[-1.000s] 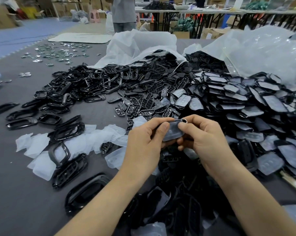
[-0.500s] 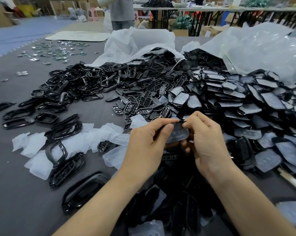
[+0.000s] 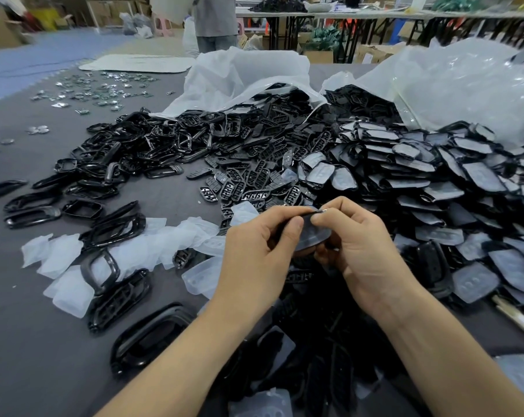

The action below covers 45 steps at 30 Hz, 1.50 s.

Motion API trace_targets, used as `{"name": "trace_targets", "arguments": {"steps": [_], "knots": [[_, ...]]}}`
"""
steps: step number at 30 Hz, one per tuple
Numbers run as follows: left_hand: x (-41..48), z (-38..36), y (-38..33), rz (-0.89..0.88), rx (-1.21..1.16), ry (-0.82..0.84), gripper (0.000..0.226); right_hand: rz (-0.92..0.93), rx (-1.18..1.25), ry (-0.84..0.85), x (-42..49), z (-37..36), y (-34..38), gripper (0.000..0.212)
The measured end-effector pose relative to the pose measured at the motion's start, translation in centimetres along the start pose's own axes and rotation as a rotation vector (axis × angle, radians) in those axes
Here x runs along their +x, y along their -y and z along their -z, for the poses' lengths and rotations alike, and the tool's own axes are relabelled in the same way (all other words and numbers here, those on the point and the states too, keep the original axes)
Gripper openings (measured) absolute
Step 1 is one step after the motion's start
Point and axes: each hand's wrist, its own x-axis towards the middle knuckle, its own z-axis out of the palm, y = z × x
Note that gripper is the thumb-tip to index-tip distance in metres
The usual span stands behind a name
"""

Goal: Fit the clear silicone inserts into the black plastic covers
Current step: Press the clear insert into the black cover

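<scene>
left hand (image 3: 254,248) and right hand (image 3: 357,248) pinch one oval black plastic cover with clear silicone insert (image 3: 310,236) | large heap of fitted black covers (image 3: 435,188) done | loose clear silicone inserts (image 3: 152,245) remain

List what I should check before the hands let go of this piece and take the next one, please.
1. Left hand and right hand both pinch the cover: ok.
2. Insert lies over the cover: ok.
3. Insert edges seated all round: cannot tell, the hands hide them.
4. Loose inserts lie ready at the left: ok.
5. Empty black covers lie beyond the hands: ok.
</scene>
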Motion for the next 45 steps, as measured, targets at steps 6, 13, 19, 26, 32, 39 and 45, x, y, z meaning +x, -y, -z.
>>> {"name": "trace_targets", "arguments": {"steps": [6,13,19,26,32,39,45], "knots": [[-0.1,-0.3,-0.4,0.067,-0.036,-0.046,0.025,0.044,0.022,0.015,-0.1,-0.2,-0.2,0.043],[0.0,-0.3,-0.3,0.128,-0.072,-0.084,0.022,0.08,-0.015,0.027,-0.1,-0.3,-0.6,0.038],[0.1,0.1,-0.1,0.097,0.028,-0.142,0.016,0.172,-0.166,0.05,-0.3,-0.4,-0.9,0.014],[0.4,0.4,0.4,0.115,0.041,-0.118,0.017,0.247,-0.326,0.066,-0.4,-0.3,-0.7,0.02],[0.5,0.2,0.6,0.131,0.044,-0.131,0.021,0.182,-0.303,0.078,-0.5,-0.5,-0.6,0.018],[0.4,0.2,0.3,0.137,-0.039,-0.168,0.029,0.044,-0.007,0.091,-0.3,-0.5,-0.4,0.019],[0.2,0.3,0.0,0.144,-0.302,-0.126,0.021,0.01,0.117,0.099,0.3,0.3,0.2,0.009]]}}
